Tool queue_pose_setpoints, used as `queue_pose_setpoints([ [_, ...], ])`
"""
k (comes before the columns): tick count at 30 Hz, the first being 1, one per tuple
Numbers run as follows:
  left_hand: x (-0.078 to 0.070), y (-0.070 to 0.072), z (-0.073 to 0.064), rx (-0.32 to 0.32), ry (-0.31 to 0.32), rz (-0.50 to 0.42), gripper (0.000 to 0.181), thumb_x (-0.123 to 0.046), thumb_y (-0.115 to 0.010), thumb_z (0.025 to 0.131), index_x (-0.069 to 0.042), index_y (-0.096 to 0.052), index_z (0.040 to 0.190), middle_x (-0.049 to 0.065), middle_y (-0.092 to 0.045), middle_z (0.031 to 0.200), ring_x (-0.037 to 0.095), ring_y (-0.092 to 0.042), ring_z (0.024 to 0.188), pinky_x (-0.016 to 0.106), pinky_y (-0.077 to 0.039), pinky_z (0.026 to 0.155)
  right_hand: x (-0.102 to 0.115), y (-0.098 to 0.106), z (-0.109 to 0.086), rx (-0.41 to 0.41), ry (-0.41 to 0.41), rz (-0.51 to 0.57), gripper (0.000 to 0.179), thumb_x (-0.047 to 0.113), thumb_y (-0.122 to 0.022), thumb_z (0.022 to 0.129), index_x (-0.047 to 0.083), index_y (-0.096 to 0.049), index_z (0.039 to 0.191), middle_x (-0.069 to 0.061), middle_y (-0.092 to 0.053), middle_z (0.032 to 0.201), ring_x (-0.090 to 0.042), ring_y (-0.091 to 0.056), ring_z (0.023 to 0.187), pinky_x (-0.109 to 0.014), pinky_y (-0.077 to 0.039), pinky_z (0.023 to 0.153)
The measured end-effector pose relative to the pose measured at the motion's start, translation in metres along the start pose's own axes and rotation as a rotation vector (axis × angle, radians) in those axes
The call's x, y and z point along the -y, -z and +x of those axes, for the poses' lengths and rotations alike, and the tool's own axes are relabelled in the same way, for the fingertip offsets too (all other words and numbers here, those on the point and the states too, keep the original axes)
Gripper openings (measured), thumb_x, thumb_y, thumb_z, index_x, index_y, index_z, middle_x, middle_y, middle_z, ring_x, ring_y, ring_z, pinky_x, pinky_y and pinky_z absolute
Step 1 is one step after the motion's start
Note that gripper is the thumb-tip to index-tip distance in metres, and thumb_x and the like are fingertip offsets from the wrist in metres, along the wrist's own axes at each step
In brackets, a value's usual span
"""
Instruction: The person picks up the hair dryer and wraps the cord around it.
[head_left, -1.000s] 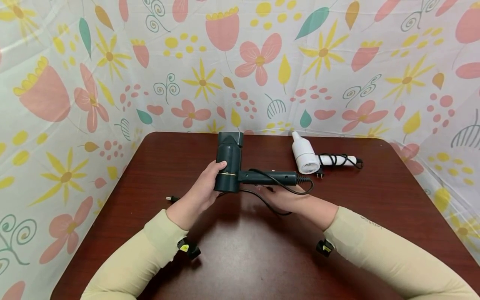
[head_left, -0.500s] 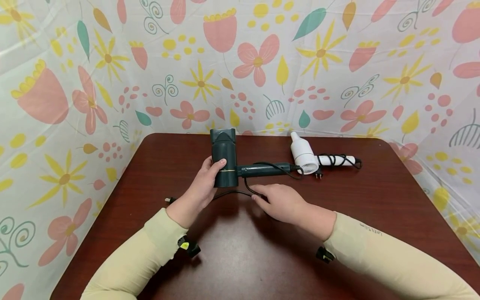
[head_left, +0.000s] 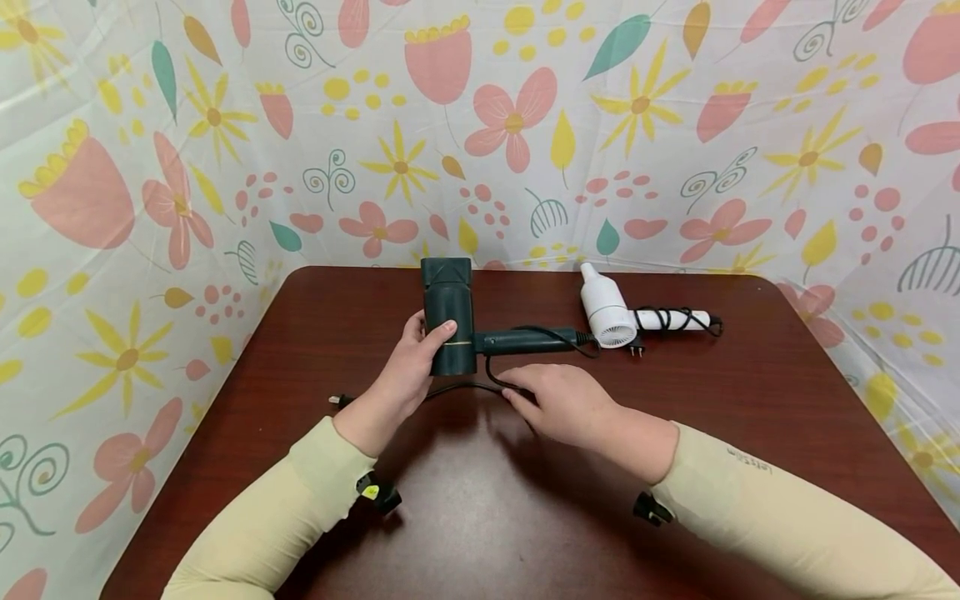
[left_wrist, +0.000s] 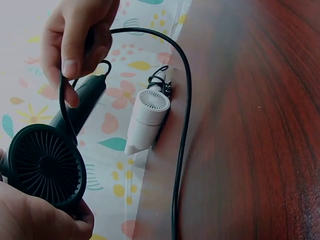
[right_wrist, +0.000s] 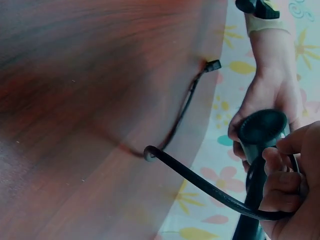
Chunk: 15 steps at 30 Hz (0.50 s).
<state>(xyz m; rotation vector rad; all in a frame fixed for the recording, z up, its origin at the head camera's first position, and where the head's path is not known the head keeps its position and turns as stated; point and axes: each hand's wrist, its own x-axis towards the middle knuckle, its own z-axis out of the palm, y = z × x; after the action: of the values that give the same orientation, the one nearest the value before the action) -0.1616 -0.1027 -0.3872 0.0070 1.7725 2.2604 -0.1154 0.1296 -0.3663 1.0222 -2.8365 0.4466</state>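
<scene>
left hand [head_left: 408, 367] grips dark dryer [head_left: 448, 315] on surface [head_left: 750, 400] | right hand [head_left: 558, 402] pinches its cord [head_left: 457, 387] below dryer | cord loose, winding looks just begun | white dryer [head_left: 611, 312] right, cord already wrapped

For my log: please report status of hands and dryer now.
Left hand grips dark dryer. Right hand pinches its cord. White dryer apart, not obstructing.

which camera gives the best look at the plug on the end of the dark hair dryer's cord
The right wrist view shows the plug best: it lies on the table, with the cord traceable to the right hand. In the head view the plug is small beside the left hand. The left wrist view misses it.
</scene>
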Motion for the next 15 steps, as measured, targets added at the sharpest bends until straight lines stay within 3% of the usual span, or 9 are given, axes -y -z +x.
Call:
queue_pose_setpoints([
  [7,0.003,-0.001,0.0,-0.001,0.013,0.01,0.068,-0.031,-0.062,0.099,-0.023,-0.018,0.151,0.011,-0.04,0.143,0.029,-0.051,0.122,0.043,-0.047,0.098,0.001,0.008,0.007,-0.064,0.039,0.0,0.022,0.023,-0.067,0.096,0.016,-0.073,0.116,0.001,-0.072,0.111,-0.015,-0.067,0.102,-0.038,-0.055,0.084],
  [15,0.005,-0.006,-0.002,0.007,0.001,0.033,0.068,-0.03,-0.062,0.099,-0.021,-0.019,0.15,0.012,-0.04,0.141,0.028,-0.052,0.121,0.042,-0.047,0.098,0.002,0.013,0.02,-0.112,0.05,0.002,0.015,0.025,-0.068,0.095,0.018,-0.076,0.106,0.006,-0.067,0.089,-0.011,-0.065,0.079,-0.034,-0.055,0.07],
])
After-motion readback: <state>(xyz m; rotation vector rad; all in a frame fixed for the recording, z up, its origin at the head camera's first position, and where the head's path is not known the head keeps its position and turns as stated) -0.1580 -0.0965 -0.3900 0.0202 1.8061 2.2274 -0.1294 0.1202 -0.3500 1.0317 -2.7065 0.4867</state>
